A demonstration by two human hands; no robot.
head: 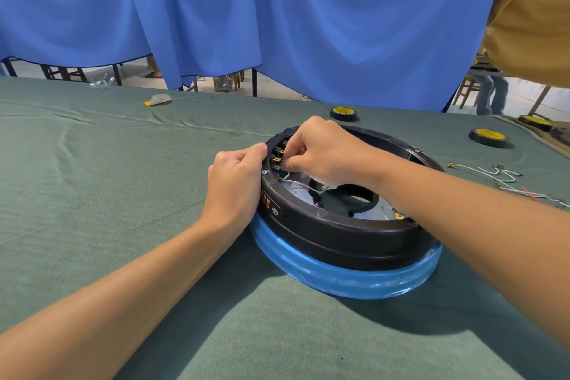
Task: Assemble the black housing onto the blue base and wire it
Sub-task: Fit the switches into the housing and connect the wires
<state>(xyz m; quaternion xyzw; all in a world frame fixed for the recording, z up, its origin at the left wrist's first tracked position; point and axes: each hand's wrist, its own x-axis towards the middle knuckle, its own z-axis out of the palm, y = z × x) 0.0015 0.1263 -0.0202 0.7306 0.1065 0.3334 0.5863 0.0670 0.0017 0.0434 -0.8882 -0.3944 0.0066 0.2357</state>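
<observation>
A round black housing [333, 234] sits on top of the blue base [354, 279] on the green table. My left hand [236, 182] grips the housing's left outer rim, thumb on its top edge. My right hand [324, 149] reaches inside the ring and pinches the end of a white wire [297, 183] at a row of brass terminals [277, 160] on the inner left wall. The wire runs down to the middle opening. The fingertips hide the wire's connector.
Loose white wires with terminals [505, 177] lie right of the housing. Three black tape rolls with yellow cores [344, 113] [489, 137] [535, 122] stand behind it. A person in a tan shirt [533, 15] stands at the back right. A blue curtain [277, 18] hangs beyond the table.
</observation>
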